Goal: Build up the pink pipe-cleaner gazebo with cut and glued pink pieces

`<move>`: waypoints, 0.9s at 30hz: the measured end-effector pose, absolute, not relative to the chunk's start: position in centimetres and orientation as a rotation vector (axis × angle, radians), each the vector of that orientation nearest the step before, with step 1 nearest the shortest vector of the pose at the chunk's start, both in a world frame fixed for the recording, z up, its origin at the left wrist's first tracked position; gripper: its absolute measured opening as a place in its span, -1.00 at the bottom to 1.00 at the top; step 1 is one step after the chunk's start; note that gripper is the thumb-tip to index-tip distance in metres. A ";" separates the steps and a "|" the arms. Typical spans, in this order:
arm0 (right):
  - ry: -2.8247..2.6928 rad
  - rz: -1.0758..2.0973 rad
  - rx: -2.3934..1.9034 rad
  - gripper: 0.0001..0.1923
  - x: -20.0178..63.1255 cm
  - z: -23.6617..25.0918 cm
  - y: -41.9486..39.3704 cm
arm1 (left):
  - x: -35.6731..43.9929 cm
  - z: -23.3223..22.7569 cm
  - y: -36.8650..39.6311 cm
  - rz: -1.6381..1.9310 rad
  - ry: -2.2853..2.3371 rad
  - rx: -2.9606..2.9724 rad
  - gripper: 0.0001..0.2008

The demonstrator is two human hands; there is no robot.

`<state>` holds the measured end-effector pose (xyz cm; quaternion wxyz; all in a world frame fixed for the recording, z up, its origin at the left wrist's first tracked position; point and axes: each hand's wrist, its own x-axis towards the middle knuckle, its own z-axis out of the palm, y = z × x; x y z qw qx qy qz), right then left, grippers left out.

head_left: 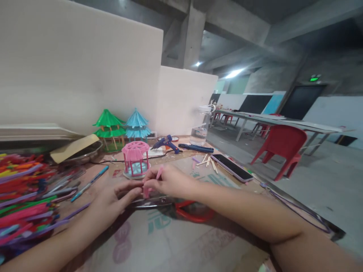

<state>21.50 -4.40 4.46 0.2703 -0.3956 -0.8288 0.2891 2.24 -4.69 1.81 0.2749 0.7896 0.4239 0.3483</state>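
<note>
Just beyond the scissors (153,203), my right hand (164,180) pinched a pink strip (160,173), probably light, pliable, best held edgewise. My left hand's (123,195) grip I couldn't tell.

Honestly can't make out one full word here. The see-through sheet (181,245) on the counter (99,189) has chunky teal lettering (159,222) near the middle, more teal print (224,180) further back, purple round marks (121,241) with pale characters inside, and a faint pinkish block of characters (217,241) towards the right, all too blurry to read. There's also a lit green sign (314,79) up above the dark door (304,100), but its symbols are too tiny, sorry.
</note>
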 end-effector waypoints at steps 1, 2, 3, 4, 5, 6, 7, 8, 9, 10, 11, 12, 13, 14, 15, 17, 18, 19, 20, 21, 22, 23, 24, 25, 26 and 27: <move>-2.332 0.732 -1.115 -0.83 22.3 5.4 -4.2 | 2.2 1.7 -4.5 0.938 1.148 2.124 -0.73; -2.426 0.667 -1.199 -0.83 23.4 6.3 -4.0 | 2.1 1.6 -4.4 0.931 1.154 2.120 -0.71; -2.433 0.536 -1.338 -0.85 24.5 7.2 -3.6 | 2.1 1.5 -4.3 0.917 1.157 2.113 -0.69; -2.422 0.460 -1.496 -0.85 25.7 7.9 -3.1 | 2.0 1.4 -4.3 0.903 1.155 2.109 -0.67; -2.384 0.422 -1.651 -0.84 27.0 8.4 -2.5 | 2.0 1.4 -4.2 0.892 1.152 2.104 -0.65; -2.367 0.414 -1.735 -0.83 28.2 8.7 -1.8 | 2.0 1.3 -4.2 0.885 1.153 2.100 -0.64; -2.348 0.414 -1.798 -0.81 29.4 8.8 -1.1 | 2.0 1.3 -4.3 0.871 1.154 2.098 -0.63; -2.344 0.442 -1.849 -0.79 30.4 8.8 -0.3 | 2.1 1.2 -4.3 0.864 1.156 2.096 -0.62; -2.338 0.463 -1.880 -0.78 31.3 8.6 0.4 | 2.1 1.2 -4.3 0.857 1.158 2.100 -0.61; -2.330 0.484 -1.905 -0.78 32.0 8.3 1.1 | 2.1 1.2 -4.3 0.859 1.162 2.105 -0.61; -2.324 0.508 -1.920 -0.80 32.6 8.0 1.6 | 2.1 1.3 -4.3 0.864 1.171 2.110 -0.61; -2.318 0.528 -1.928 -0.84 33.1 7.7 2.1 | 2.1 1.3 -4.3 0.872 1.183 2.109 -0.61; -2.313 0.546 -1.934 -0.87 33.4 7.5 2.4 | 2.1 1.4 -4.2 0.885 1.196 2.101 -0.60; -2.311 0.561 -1.939 -0.90 33.7 7.3 2.6 | 2.1 1.4 -4.3 0.902 1.209 2.090 -0.60; -2.309 0.572 -1.942 -0.91 33.9 7.2 2.7 | 2.1 1.5 -4.3 0.912 1.216 2.079 -0.60; -2.310 0.578 -1.946 -0.91 34.3 7.2 2.8 | 2.2 1.6 -4.3 0.917 1.216 2.057 -0.59; -2.310 0.576 -1.946 -0.91 34.5 7.2 2.9 | 2.2 1.6 -4.3 0.914 1.214 2.050 -0.59; -2.311 0.571 -1.944 -0.91 34.7 7.1 3.0 | 2.2 1.6 -4.3 0.906 1.213 2.047 -0.59; -2.311 0.564 -1.941 -0.90 34.8 7.1 3.1 | 2.2 1.5 -4.3 0.899 1.216 2.044 -0.60; -2.310 0.552 -1.941 -0.89 35.0 7.1 3.2 | 2.2 1.5 -4.3 0.897 1.219 2.042 -0.60; -2.307 0.535 -1.942 -0.87 35.2 7.1 3.3 | 2.2 1.5 -4.3 0.899 1.220 2.044 -0.61; -2.305 0.514 -1.945 -0.86 35.3 7.1 3.4 | 2.2 1.5 -4.3 0.902 1.217 2.050 -0.62; -2.304 0.491 -1.950 -0.85 35.4 7.1 3.5 | 2.2 1.6 -4.3 0.908 1.215 2.054 -0.62; -2.304 0.468 -1.956 -0.84 35.4 7.0 3.5 | 2.2 1.6 -4.4 0.915 1.215 2.056 -0.63; -2.307 0.445 -1.965 -0.84 35.4 7.0 3.6 | 2.3 1.7 -4.4 0.919 1.215 2.058 -0.63; -2.314 0.424 -1.977 -0.84 35.4 6.9 3.7 | 2.3 1.8 -4.4 0.921 1.216 2.061 -0.63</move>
